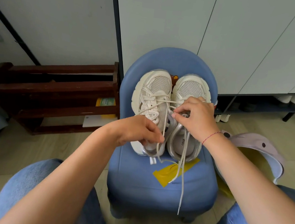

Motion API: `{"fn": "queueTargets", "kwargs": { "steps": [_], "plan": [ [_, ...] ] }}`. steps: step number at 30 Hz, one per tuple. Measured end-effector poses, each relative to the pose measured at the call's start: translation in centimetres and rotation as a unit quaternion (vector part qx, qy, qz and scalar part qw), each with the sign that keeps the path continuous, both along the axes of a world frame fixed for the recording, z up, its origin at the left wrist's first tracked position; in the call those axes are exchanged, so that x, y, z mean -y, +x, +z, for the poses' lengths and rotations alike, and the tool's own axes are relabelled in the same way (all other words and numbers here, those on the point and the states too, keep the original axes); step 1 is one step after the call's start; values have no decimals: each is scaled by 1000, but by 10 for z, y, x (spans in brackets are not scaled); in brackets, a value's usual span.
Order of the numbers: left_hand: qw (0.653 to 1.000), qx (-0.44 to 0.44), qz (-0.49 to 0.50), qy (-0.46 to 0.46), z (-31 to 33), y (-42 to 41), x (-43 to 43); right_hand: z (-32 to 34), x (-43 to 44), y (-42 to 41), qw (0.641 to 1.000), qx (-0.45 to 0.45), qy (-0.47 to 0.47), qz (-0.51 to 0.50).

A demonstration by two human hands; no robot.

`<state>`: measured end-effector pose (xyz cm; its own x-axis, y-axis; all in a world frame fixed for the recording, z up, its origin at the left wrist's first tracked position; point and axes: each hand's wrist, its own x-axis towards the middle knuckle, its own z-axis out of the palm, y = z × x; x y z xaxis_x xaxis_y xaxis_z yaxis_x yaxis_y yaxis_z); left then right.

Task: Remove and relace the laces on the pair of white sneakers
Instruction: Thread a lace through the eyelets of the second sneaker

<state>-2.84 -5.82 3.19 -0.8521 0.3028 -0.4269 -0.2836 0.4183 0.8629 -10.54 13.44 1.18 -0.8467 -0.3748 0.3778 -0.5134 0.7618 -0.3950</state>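
Blue chair seat (162, 187) carries the white sneakers (157, 87) side by side, heels toward the person for eyelet access. Left hand (137, 131) grips a lace strand (165, 121) in curled fingers (157, 135), likely for tension; right hand (195, 117) pinches a second lace strand (171, 102) between thumb and forefinger

The person wears light blue denim jeans (30, 181). The faded fabric covers both knees at the lower corners of the view and looks slightly darker along the inner folds. Both forearms (74, 168) are bare from the wrists back to the edge of the view. A thin red string bracelet (211, 136) circles the wrist just behind the right hand (195, 117), and a slim pale ring (204, 101) sits on one finger of that hand.
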Motion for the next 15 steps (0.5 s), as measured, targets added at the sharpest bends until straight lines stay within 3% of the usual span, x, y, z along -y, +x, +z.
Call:
{"fn": "queueTargets", "kwargs": {
  "steps": [5, 10, 15],
  "plan": [
    [988, 67, -114, 84, 20, 13, 4, -1, 0, 1, 1000, 7, -12, 3],
    [978, 129, -160, 21, 5, 13, -6, 0, 0, 2, 999, 18, -31, 3],
    [982, 130, -111, -80, -18, 8, -12, -1, 1, 1, 998, 33, -46, 10]
  ]
}}
